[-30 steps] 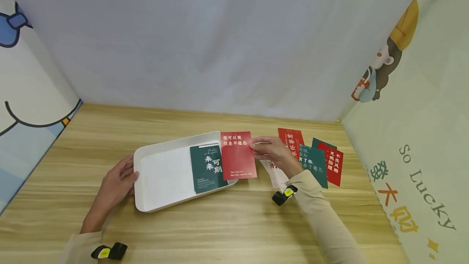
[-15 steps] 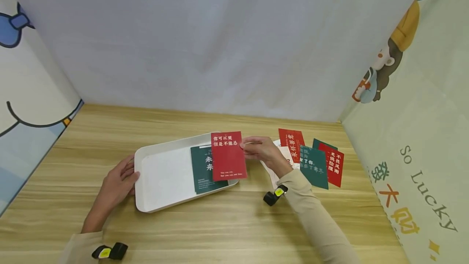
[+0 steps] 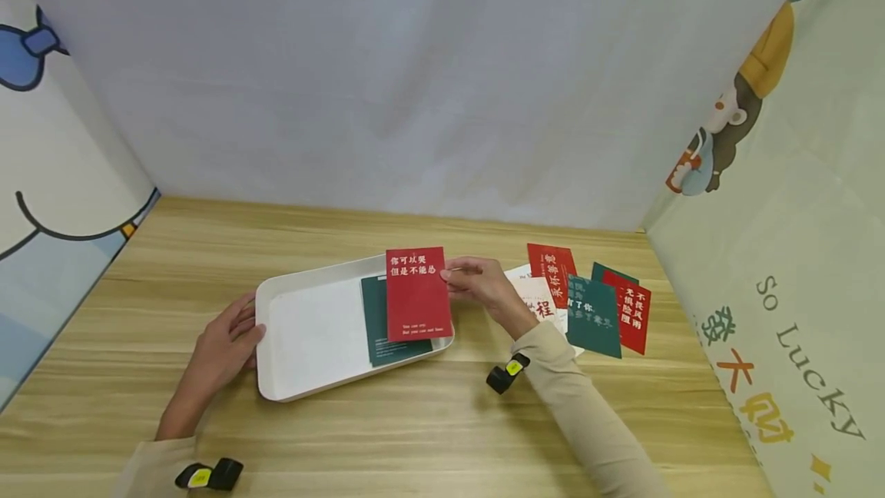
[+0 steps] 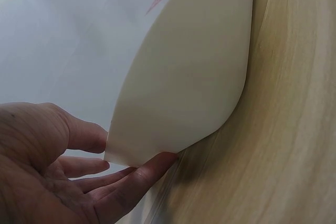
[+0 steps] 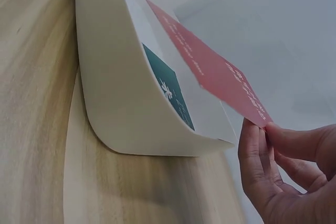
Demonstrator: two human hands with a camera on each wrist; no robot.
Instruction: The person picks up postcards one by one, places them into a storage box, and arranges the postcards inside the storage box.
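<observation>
In the head view my right hand pinches a red card with white lettering by its right edge. The card is held above the right part of a white tray. A green card lies in the tray, partly covered by the red one in this view; the right wrist view shows the red card tilted over the tray wall, thumb and fingertips on its near corner. My left hand holds the tray's left end. In the left wrist view its thumb is at the rim and its fingers lie against the outer wall.
Right of the tray lies a loose spread of cards: white, red, dark green and another red one, some overlapping. A pale curtain rises behind the wooden table, and a printed cloth hangs at the right.
My right hand has moved left with the red card, from the tray's right edge to over the green card. More of the white cards shows behind it. The left hand and tray have stayed put.
</observation>
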